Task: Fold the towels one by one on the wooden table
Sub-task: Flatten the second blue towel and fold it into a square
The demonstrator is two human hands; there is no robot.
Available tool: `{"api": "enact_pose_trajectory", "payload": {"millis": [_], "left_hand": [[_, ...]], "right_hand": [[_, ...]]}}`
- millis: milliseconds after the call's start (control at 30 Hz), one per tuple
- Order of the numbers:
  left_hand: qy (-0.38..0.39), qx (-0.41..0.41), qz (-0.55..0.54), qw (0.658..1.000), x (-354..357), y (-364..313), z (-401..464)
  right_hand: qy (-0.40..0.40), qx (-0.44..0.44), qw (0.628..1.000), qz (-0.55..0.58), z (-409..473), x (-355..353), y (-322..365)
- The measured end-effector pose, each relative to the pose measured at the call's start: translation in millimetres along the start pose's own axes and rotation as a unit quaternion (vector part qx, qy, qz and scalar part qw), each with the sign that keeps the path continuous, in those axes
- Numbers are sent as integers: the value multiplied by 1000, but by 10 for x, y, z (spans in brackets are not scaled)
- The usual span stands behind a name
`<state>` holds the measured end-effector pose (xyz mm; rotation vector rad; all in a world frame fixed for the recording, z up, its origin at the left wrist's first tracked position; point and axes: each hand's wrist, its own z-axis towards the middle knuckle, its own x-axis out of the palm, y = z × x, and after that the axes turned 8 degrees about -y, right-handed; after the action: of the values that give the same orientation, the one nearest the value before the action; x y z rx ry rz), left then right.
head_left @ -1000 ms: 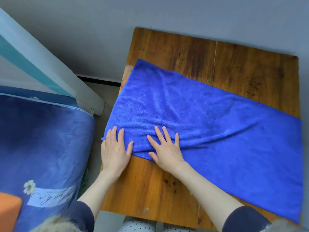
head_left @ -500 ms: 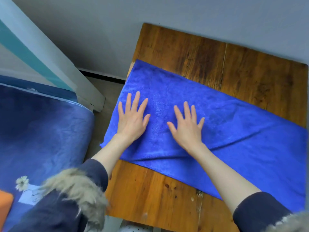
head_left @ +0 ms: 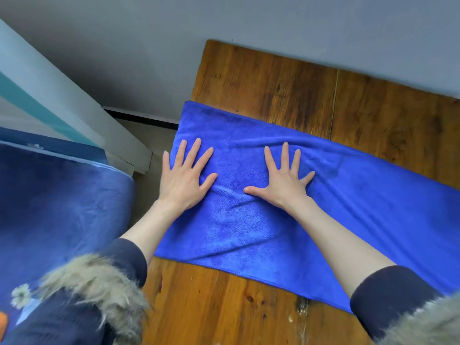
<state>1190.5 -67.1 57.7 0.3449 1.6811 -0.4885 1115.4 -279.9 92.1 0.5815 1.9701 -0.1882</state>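
- A bright blue, rectangular microfibre towel (head_left: 286,220) lies spread across the brown wooden plank table (head_left: 286,78), its long side running from the table's left edge towards the lower right
- The towel's left end reaches the left edge of the table and slightly overhangs it; its right end runs out of view
- Soft creases cross the cloth between and below the hands, and one ridge runs from the right hand towards the far right
- The left hand (head_left: 183,178) lies palm down on the towel near its left end, fingers straight and spread, gripping nothing
- The right hand (head_left: 283,180) lies palm down on the towel a little to the right of the left one, fingers straight and fanned, thumb stretched towards the left hand, also gripping nothing
- Both forearms are bare, with dark navy sleeves (head_left: 388,295) pushed up and grey-brown fur trim (head_left: 99,285) at the lower corners of the view
- Bare wood shows beyond the towel's far edge and in front of its near edge
- A grey wall (head_left: 224,21) stands behind the table
- To the left lies a dark blue blanket (head_left: 57,207) on a bed; no containers can be made out
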Motion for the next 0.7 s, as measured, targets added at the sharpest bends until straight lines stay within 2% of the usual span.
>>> {"api": "enact_pose_trajectory", "payload": {"millis": [200, 333, 567, 700], "left_hand": [[-17, -29, -17, 999, -71, 35, 41], [-25, 43, -40, 998, -81, -253, 85], [7, 88, -48, 995, -56, -720, 657], [9, 66, -48, 997, -61, -724, 854]], "right_hand": [[-13, -17, 1000, 4, 97, -1, 126], [-99, -29, 994, 37, -93, 57, -92], [-175, 108, 977, 56, -124, 1, -908], [-129, 169, 975, 63, 6, -70, -1259]]}}
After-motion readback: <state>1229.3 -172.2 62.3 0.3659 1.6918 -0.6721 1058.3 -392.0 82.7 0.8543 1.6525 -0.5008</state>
